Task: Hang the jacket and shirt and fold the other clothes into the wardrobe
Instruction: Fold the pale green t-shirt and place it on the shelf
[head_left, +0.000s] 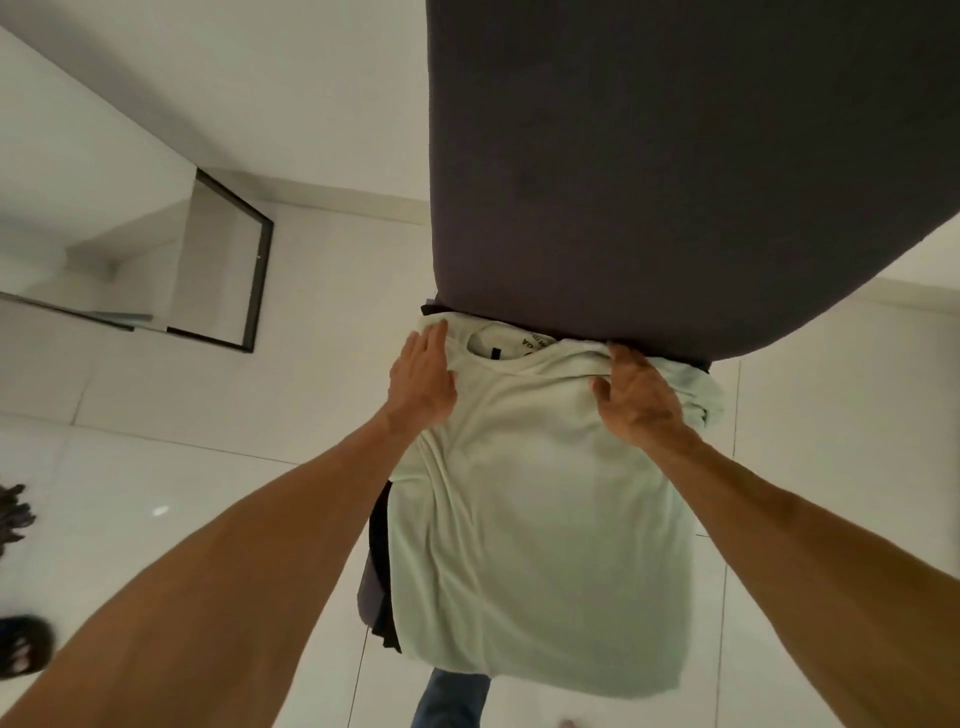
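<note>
Lying at the far left edge around eight o'clock, a dark shoe (23, 644) shows only as a blur, with another dark clump (13, 512) above it at nine. A black-framed mirror (228, 270) leans at ten o'clock, its lower corner on the white tiled floor (171, 467); between it and the clothes the tiles give a broad open strip. The left hand (423, 379) lies flat just left of centre, fingers straight and pressed together, on the left shoulder edge of the pale green T-shirt (540, 519). The T-shirt is spread out at centre, collar towards twelve o'clock and hem towards six, on top of dark garments (379, 582) whose edges stick out along its left side at seven. Its collar end meets the lower edge of a big dark grey slab (675, 156) that fills twelve to two o'clock. The right hand (641, 400) sits at the right shoulder, thumb splayed, fingers bent into a bunched fold of the cloth right at the slab's edge. A jeans leg (449, 701) shows at six o'clock below the hem. From three to five o'clock, bare tiles run to the frame's edge
</note>
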